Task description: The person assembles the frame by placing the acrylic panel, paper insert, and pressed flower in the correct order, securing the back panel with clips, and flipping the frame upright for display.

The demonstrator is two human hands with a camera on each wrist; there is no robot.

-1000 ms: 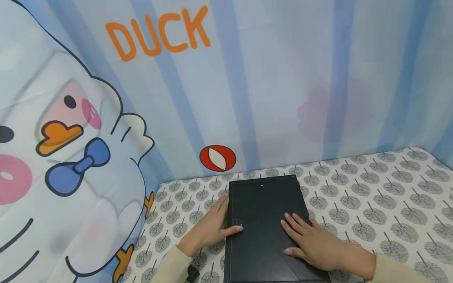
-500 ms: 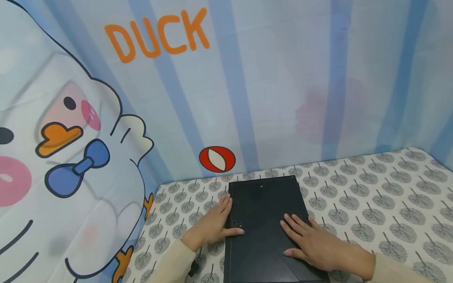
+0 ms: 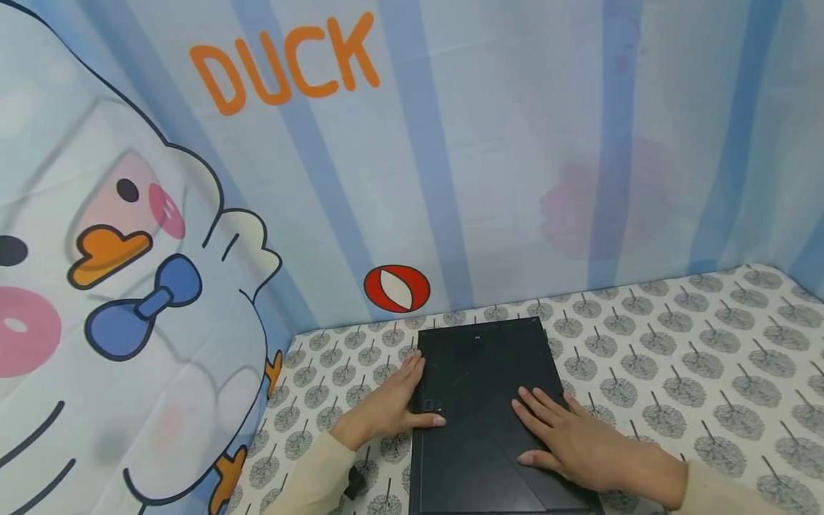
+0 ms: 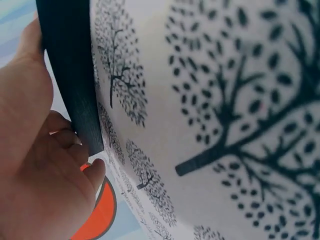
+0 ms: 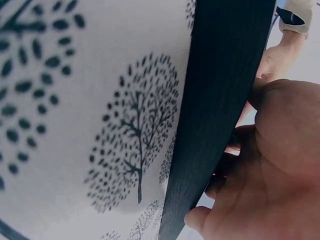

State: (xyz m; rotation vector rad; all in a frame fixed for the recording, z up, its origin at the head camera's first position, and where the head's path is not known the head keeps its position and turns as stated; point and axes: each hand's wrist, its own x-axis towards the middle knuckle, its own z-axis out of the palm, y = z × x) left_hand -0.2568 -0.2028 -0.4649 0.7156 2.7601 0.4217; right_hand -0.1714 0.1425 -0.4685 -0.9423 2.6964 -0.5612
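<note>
A flat black rectangular box (image 3: 479, 443) lies lengthwise away from me, with thin diagonal lines and a small pale mark on its top. My left hand (image 3: 384, 408) rests over its left edge, fingertips at the upper part of that edge and thumb reaching onto the top. Spread across its right half is my right hand (image 3: 573, 440), palm down, with one finger out at the right edge. Both wrist views show the box's dark side (image 4: 75, 75) with faint wood-like grain, the fingers partly hidden behind it. The near end runs to the bottom of the head view.
A white cloth (image 3: 682, 343) printed with grey trees covers the table. Behind it hangs a blue-striped curtain (image 3: 502, 143) with a large cartoon duck (image 3: 212, 400) at the left. A small black object (image 3: 355, 483) shows by the left sleeve.
My left fingers have shifted slightly right, from alongside the box's left edge onto its top, and the thumb has slid a little inward. The right hand and the box stay in place.
</note>
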